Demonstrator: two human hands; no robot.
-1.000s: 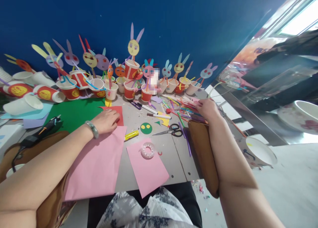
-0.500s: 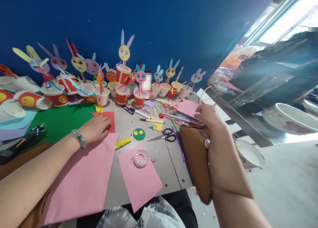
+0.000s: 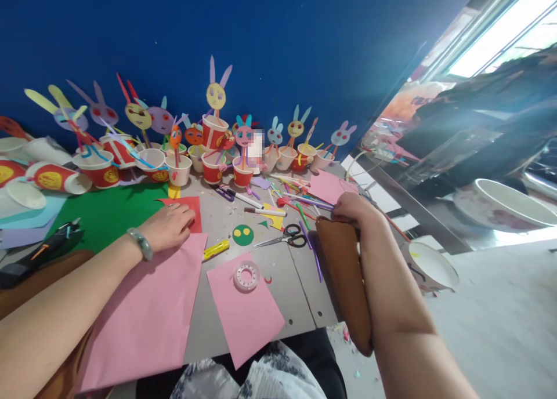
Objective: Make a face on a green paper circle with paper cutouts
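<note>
My left hand [image 3: 170,224] lies flat across a red paper piece [image 3: 195,213] and a large pink sheet [image 3: 148,318], fingers loosely spread. At the right, my right hand [image 3: 357,209] is curled downward beside a heap of pipe cleaners [image 3: 300,199] and a smaller pink paper [image 3: 328,185]. Its fingertips are mostly hidden, and I cannot make out what they hold. Below that wrist is a long brown object with rounded ends [image 3: 343,283]. Between my hands lie scissors [image 3: 287,238], a green paper disc with two yellow dots [image 3: 243,235] and a yellow cutter-like tool [image 3: 216,250].
A tape roll [image 3: 246,276] sits on a pink sheet [image 3: 243,323] in front. Paper cups with bunny-faced figures [image 3: 215,126] line the blue wall. A black tool [image 3: 41,254] lies at left on green paper [image 3: 108,210]. White bowls [image 3: 435,265] stand at right.
My right hand has shifted slightly left and toward me, its fingers curling down by the pipe cleaners. The left hand stays in place.
</note>
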